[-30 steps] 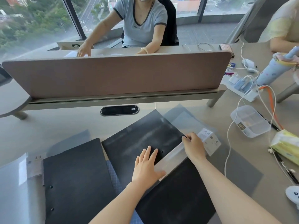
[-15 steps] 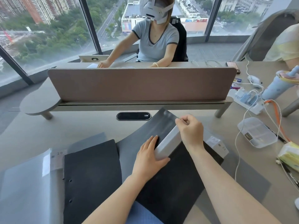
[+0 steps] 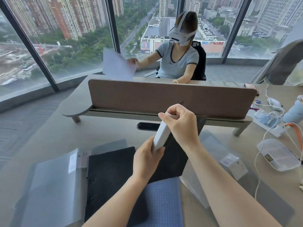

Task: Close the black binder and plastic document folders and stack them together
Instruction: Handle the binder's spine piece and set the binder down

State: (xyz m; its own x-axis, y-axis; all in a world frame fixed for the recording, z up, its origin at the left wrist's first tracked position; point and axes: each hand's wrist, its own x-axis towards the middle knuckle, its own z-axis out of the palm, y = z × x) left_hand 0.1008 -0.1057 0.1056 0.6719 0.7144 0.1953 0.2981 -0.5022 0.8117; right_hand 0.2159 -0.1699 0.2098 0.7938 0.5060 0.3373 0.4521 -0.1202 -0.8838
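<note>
We see both forearms reach forward from the bottom edge over the tabletop [image 3: 62, 133]. The right hand [image 3: 183, 126] is raised above the tabletop with its knuckles up and wrist bent downward; its grip is clenched on the upper end of a white folder spine [image 3: 161, 133], thumb on the near side and fingers curled over the top. The left hand [image 3: 146, 159] sits lower and nearer, palm turned to the right; its grip grasps the lower end of the same spine, thumb against the spine's near edge. The spine stands steeply tilted between the two hands, its top leaning away from us.

The dark cover [image 3: 178, 154] attached to this spine is lifted off the tabletop and hangs behind and right of the hands. The translucent half of this folder [image 3: 218, 149] lies flat to the right, with a white label marked "20" [image 3: 234, 166].

The black binder [image 3: 106, 181] lies flat at lower centre-left, beside the left forearm. A second plastic document folder [image 3: 54, 182] lies left of it, with a translucent cover. A blue gridded sheet [image 3: 164, 199] lies between the forearms.

A brown divider panel [image 3: 164, 97] crosses the tabletop beyond the hands. A clear plastic box [image 3: 278, 154] rests at the right.
</note>
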